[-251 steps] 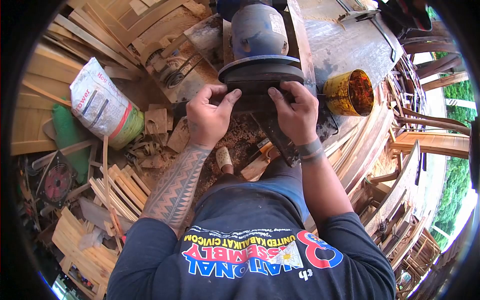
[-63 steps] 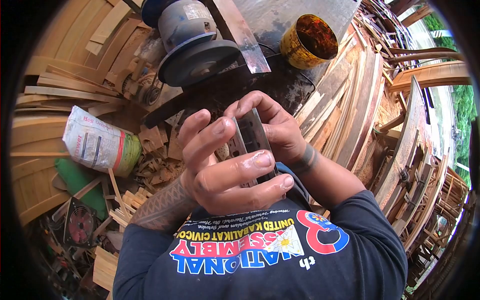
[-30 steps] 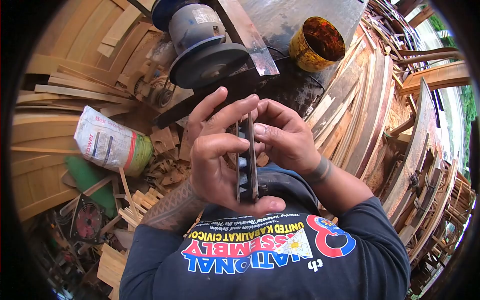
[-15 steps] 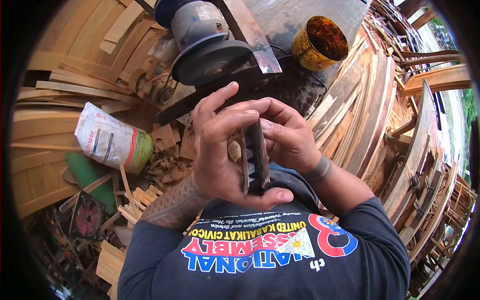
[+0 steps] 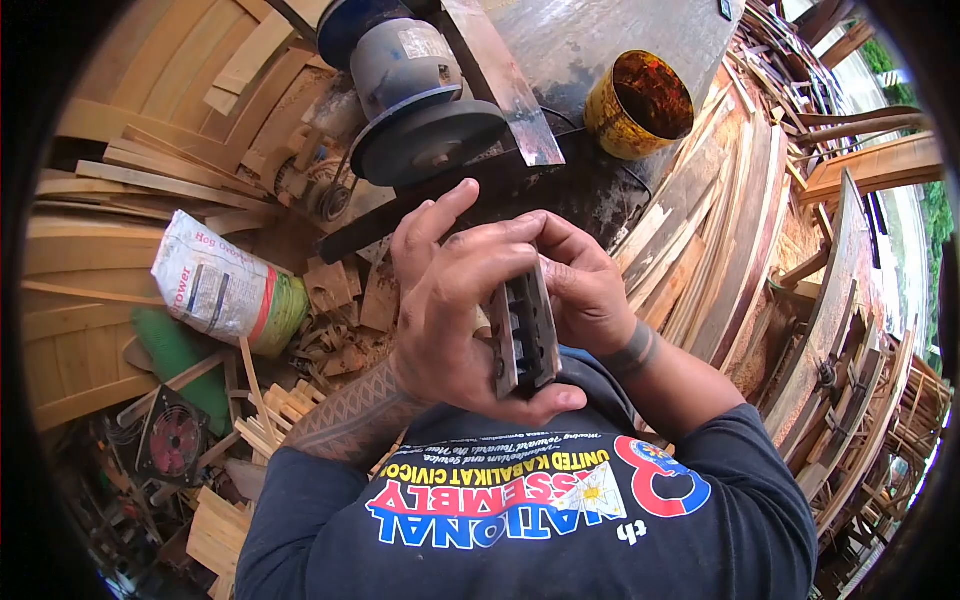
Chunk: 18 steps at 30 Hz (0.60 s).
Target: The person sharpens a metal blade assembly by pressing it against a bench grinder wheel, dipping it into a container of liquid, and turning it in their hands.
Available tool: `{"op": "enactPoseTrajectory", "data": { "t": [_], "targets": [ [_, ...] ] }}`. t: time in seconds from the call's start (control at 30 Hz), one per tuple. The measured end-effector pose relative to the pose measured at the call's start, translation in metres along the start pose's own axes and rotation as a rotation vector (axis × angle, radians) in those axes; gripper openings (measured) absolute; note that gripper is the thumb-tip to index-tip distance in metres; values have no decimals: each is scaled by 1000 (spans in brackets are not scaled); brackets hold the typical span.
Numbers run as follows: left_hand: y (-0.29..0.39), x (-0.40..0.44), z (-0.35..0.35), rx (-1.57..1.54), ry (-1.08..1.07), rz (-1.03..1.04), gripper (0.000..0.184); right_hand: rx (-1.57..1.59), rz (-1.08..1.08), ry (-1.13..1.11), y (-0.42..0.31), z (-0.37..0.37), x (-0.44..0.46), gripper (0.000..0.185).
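Observation:
A dark, worn, narrow piece (image 5: 527,335) with two long side walls, a hollow between them and notches or holes along one wall is held upright in front of my chest. My left hand (image 5: 450,300) wraps it from the left, thumb along the bottom end, index finger bent over the top and the outer fingers raised. At its upper right, my right hand (image 5: 585,290) is closed with thumb and fingers pinching near the top end. The fingers hide that end. Beyond my hands stands a bench grinder (image 5: 405,75) with a dark grinding wheel (image 5: 430,145).
A yellow, stained can (image 5: 605,120) stands on the bench (image 5: 560,35), beside a flat metal bar (image 5: 505,80). Wood strips (image 5: 720,230) lie to the right. On the left are a printed sack (image 5: 225,280), wood offcuts (image 5: 335,285) and a red fan (image 5: 172,440).
The dark piece has turned and tipped, showing more of its notched right wall. Both hands have shifted slightly down and right, still on it. The view has moved a little.

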State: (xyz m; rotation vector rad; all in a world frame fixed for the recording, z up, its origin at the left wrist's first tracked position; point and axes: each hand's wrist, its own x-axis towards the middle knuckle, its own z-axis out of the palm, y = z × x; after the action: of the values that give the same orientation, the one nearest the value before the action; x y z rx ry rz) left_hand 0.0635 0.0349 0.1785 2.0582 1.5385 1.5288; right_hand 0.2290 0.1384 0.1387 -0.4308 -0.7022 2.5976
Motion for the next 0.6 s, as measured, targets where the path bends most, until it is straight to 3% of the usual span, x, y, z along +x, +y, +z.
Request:
{"op": "enactPoseTrajectory", "data": {
  "t": [0.1, 0.13, 0.43, 0.6],
  "targets": [
    [-1, -3, -3, 103, -4, 138, 90, 16, -59, -72, 4, -8, 4, 27],
    [4, -7, 0, 83, 45, 65, 64, 6, -61, -94, 1, -3, 4, 25],
    [16, 1, -10, 161, -69, -11, 68, 22, -75, -89, 4, 2, 3, 26],
    [16, 0, -9, 147, -25, -20, 69, 59, -53, -108, 10, -9, 2, 28]
  ]
}}
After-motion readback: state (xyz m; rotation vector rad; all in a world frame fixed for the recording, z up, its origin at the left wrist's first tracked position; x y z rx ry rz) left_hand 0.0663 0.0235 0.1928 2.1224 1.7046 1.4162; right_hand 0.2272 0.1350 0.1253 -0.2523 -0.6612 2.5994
